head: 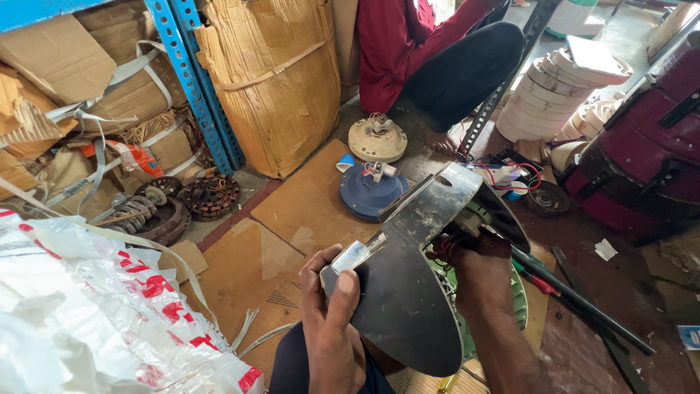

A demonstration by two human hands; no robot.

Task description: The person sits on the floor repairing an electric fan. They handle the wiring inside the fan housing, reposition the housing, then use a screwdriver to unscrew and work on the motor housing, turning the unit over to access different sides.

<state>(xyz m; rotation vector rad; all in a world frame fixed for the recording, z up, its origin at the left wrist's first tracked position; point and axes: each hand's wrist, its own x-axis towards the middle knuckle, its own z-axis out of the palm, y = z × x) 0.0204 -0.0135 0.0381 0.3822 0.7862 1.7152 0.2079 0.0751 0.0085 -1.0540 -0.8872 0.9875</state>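
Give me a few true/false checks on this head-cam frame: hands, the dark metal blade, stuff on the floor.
1. The left hand grips a dark curved metal blade at its edge. True.
2. The right hand rests on the floor, away from the blade. False: it is behind the blade, at the coiled motor part.
3. A round blue motor housing lies on the floor ahead. True.
4. The cream round motor housing is stacked on the blue one. False: they lie apart.
5. A blue perforated metal rack upright stands beside wrapped cardboard bundles. True.
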